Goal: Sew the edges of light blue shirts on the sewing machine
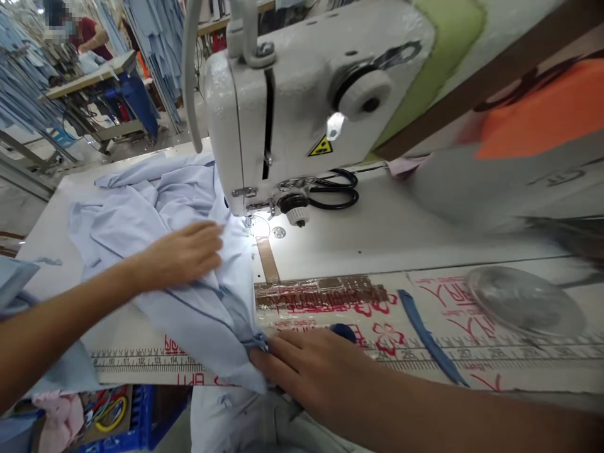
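Light blue fabric lies bunched on the sewing table, its right edge running to the needle area of the white sewing machine. My left hand rests on top of the fabric, left of the needle, with its fingers pressed together; whether it pinches the cloth is too blurred to tell. Nearer the table's front edge, my right hand grips the fabric's lower right edge between thumb and fingers. The presser foot is lit by the machine's lamp.
Black-handled scissors lie behind the needle area. A dark blue strip and a round clear dish sit to the right on the taped ruler edge. Below left is a blue crate. A person works in the far background.
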### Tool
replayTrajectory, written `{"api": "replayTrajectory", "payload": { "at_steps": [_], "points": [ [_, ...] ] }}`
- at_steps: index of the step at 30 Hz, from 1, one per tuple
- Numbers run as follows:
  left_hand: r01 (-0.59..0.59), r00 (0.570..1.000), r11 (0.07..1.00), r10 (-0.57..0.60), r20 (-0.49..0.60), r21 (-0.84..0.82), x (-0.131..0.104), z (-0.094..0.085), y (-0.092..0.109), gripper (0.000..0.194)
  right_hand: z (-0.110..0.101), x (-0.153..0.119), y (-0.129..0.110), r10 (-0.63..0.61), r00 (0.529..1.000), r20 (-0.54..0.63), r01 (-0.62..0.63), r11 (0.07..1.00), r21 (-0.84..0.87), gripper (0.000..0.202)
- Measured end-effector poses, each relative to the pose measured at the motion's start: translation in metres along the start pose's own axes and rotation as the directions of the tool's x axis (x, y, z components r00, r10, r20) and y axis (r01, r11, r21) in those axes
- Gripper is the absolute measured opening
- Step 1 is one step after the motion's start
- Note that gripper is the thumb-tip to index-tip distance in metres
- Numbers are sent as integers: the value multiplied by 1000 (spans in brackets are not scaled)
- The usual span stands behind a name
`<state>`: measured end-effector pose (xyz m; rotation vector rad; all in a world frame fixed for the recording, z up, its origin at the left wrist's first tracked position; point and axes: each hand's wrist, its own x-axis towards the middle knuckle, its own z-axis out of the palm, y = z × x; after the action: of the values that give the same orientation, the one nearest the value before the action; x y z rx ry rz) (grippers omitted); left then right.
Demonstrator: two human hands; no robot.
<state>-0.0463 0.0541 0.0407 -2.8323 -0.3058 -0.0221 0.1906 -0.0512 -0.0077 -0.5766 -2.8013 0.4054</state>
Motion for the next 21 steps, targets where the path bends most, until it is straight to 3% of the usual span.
{"api": "replayTrajectory", "payload": {
  "at_steps": [2,4,6,9,11,14,16,19,21],
  "points": [
    [-39,999,998,37,-27,-41,8,-5,18,19,4,2,1,-13,1000,-1,13,1000,-7,25],
    [0,998,997,-5,-57,-82,17,-5,40,19,6,2,0,-18,1000,-4,18,1000,-20,25],
    [119,988,980,-133,-83,-157,24,-2,55,18,7,1,-3,-25,1000,-9,25,999,-29,25],
    [344,928,882,-372,-29,-321,27,4,63,17,2,-1,-4,-29,999,-14,29,999,-21,24],
    [405,897,833,-441,-10,-376,26,8,65,19,-8,-2,2,-14,999,-49,17,998,55,26],
    [378,892,846,-441,-97,-376,22,14,70,17,-25,5,27,81,975,-205,-55,990,129,27],
    [375,879,846,-454,-144,-380,20,20,74,20,-33,16,50,135,960,-245,-140,990,-3,19],
    [391,848,825,-495,-187,-409,18,27,74,21,-36,36,81,145,980,-137,-164,976,-141,42],
    [417,804,781,-556,-213,-464,18,30,71,16,-33,48,92,150,986,-77,-158,982,-107,38]
  ]
}}
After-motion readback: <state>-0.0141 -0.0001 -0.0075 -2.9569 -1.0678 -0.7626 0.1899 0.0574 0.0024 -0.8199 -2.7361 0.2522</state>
